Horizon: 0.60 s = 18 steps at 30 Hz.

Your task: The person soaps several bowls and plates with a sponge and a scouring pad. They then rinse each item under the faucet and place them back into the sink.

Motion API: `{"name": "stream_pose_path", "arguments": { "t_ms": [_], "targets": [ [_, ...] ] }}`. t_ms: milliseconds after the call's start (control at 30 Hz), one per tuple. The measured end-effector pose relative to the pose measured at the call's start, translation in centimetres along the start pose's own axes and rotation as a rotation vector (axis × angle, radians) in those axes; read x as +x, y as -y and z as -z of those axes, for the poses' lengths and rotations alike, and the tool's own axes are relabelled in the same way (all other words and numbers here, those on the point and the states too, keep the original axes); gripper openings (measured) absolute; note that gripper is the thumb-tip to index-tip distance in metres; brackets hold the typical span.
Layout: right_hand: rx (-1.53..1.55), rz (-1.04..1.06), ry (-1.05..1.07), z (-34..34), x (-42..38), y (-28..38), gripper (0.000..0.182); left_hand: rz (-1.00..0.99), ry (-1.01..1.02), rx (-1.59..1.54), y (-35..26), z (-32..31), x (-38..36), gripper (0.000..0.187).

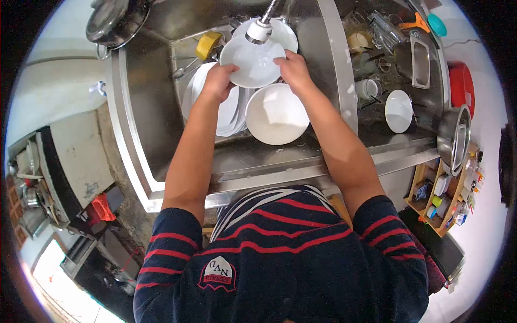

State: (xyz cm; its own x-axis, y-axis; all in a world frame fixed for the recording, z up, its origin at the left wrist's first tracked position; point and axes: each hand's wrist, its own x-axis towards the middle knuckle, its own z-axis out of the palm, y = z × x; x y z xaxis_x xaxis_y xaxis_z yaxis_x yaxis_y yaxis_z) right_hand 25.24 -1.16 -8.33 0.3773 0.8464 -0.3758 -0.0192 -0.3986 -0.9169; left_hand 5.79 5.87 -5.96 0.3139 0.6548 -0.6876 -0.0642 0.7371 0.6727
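Note:
Between my two hands I hold a white plate under the faucet head [258, 32], its surface shiny and wet-looking. My left hand [219, 82] grips the left rim of the plate [252, 63]; my right hand [293, 71] grips its right rim, thumbs on top. Below the plate a white bowl [277, 114] lies in the sink. To its left are stacked white plates [229, 116]. Another white plate [283, 36] lies behind the held one. A yellow cup-like item [208, 45] and a spoon [183, 71] are at the back left.
A steel divider [342, 64] separates the right basin, which holds glasses [368, 89], a white bowl [398, 111] and a metal tray [420, 62]. A dark pot [116, 24] stands at the upper left, a steel bowl [451, 137] at the right edge. The sink's front edge [269, 176] runs beneath my forearms.

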Motion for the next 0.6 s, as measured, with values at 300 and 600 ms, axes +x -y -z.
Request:
{"name": "stream_pose_path", "arguments": {
  "t_ms": [300, 600],
  "targets": [
    [-0.469, 0.219, -0.191, 0.4, -1.2, 3.0, 0.030, -0.278, -0.134, 0.975, -2.5, -1.6, -0.5, 0.039],
    [-0.509, 0.159, -0.171, -1.1, -3.3, 5.0, 0.028, -0.636, -0.188, 1.665, -5.3, -4.4, 2.1, 0.054]
  ]
}}
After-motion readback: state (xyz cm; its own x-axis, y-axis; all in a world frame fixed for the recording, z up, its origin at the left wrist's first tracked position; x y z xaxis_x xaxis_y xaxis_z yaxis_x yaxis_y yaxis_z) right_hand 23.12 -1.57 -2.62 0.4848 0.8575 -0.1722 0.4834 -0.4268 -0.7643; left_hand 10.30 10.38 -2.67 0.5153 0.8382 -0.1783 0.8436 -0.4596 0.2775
